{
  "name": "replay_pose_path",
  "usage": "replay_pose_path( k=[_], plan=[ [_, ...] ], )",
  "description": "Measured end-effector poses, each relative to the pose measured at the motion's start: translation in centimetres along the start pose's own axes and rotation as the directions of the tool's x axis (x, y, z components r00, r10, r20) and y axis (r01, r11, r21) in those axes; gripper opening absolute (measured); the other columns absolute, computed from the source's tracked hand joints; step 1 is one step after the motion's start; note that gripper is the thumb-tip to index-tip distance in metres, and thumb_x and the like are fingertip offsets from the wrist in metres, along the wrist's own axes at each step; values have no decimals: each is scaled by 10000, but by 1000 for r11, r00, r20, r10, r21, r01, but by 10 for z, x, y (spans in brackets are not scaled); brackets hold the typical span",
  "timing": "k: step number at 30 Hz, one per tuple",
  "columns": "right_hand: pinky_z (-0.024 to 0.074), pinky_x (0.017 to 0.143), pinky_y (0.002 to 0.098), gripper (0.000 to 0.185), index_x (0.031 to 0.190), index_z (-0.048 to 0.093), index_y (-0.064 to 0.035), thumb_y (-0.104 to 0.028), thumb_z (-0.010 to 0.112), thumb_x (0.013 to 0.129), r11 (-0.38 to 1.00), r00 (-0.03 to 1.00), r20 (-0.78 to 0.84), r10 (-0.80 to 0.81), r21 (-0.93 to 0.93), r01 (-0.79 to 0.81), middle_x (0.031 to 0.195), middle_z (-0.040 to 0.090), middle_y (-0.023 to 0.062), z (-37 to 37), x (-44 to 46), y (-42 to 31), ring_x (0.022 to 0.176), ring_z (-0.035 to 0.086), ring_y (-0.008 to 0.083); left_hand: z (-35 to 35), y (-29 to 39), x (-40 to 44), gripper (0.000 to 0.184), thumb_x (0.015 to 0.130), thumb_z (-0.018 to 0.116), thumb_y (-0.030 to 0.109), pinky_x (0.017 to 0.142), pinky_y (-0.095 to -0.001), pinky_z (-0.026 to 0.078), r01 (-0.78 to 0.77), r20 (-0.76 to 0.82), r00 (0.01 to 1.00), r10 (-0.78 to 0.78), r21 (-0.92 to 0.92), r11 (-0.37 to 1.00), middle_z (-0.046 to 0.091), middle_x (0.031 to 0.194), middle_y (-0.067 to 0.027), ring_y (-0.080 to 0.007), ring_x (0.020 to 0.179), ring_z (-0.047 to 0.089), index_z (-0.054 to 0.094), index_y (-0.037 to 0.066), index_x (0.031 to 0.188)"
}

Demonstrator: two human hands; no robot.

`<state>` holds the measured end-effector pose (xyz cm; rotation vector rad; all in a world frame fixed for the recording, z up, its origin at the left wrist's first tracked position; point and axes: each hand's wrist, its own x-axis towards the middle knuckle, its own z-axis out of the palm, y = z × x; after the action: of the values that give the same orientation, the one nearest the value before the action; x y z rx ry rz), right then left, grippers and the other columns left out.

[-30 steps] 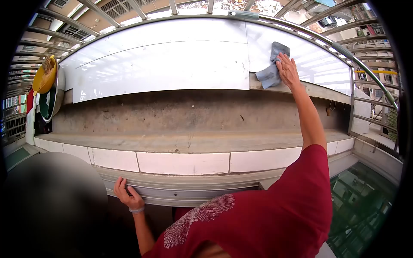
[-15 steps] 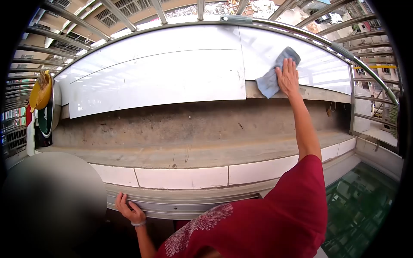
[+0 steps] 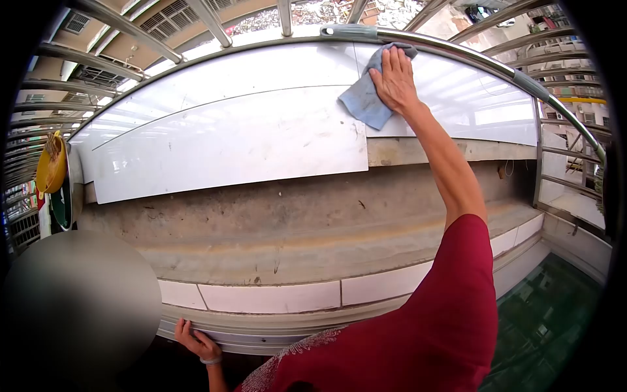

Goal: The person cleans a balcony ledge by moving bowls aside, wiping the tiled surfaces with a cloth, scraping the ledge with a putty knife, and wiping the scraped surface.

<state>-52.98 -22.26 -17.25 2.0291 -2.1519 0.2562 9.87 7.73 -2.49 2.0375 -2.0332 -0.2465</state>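
My right hand (image 3: 396, 81) lies flat on a blue-grey cloth (image 3: 367, 103), its fingers stretched towards the metal railing. Under the cloth are glossy white panels (image 3: 248, 134), and the cloth lies across the seam between the large left panel and the right one. Dark smudges show on the left panel near the cloth. At the lower left, my left hand (image 3: 196, 341) rests on the metal window track (image 3: 245, 340) with its fingers slightly apart and holds nothing.
Metal bars (image 3: 285, 18) and a rail with grey sleeves (image 3: 444, 46) run along the far side. A yellow strainer (image 3: 51, 171) hangs at the left. Below the panels lies a concrete trough (image 3: 261, 215), edged by white tiles (image 3: 269, 298). Green glass (image 3: 548, 320) is at lower right.
My right hand has moved left and towards the railing with the cloth, from the right panel to the seam. The view has shifted; my left hand still rests on the track.
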Motion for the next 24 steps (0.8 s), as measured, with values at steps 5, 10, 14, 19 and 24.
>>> replay_pose_path(
  k=[5, 10, 14, 19, 24],
  plan=[
    [191, 1072, 441, 499, 1350, 329, -53, -344, 323, 945, 950, 945, 114, -305, -28, 310, 1395, 301, 182, -32, -21, 52, 1315, 254, 285, -2, -9, -5, 296, 822, 384, 0, 988, -441, 286, -7, 11, 1000, 7, 5, 1000, 413, 1232, -235, -361, 1129, 403, 451, -69, 1102],
    [209, 1030, 497, 609, 1293, 368, 6, -465, 357, 905, 778, 781, 67, 621, -178, -603, 1376, 292, 242, -31, -39, 137, 1285, 244, 400, 3, -3, -3, 295, 818, 380, -2, 983, -444, 285, 3, -2, 1000, -3, 16, 1000, 412, 1226, -234, -361, 1123, 402, 443, -62, 1100],
    [210, 1016, 526, 668, 1219, 378, 102, -467, 426, 872, 891, 898, -96, 430, -114, -439, 1281, 347, 297, -6, -14, 76, 1202, 291, 466, 3, -8, -5, 279, 852, 371, 17, 983, -438, 291, -18, 2, 1000, 18, 10, 1000, 416, 1225, -229, -356, 1126, 405, 436, -65, 1111],
    [160, 1098, 422, 579, 1347, 319, -38, -427, 353, 919, 996, 995, 66, -79, 35, 77, 1410, 274, 151, -17, -17, 15, 1330, 208, 305, -2, 9, 8, 273, 842, 405, 65, 879, -470, 388, -133, 7, 991, 133, 180, 975, 543, 1026, -268, -395, 951, 513, 554, -111, 987],
    [137, 1107, 413, 478, 1377, 323, -194, -386, 327, 939, 992, 994, 50, 99, -83, -95, 1450, 262, 29, -35, -74, 121, 1347, 213, 214, 0, 3, 7, 312, 828, 394, 97, 872, -466, 392, -177, 22, 984, 176, 180, 968, 539, 991, -265, -406, 930, 505, 536, -115, 1007]
  ],
)
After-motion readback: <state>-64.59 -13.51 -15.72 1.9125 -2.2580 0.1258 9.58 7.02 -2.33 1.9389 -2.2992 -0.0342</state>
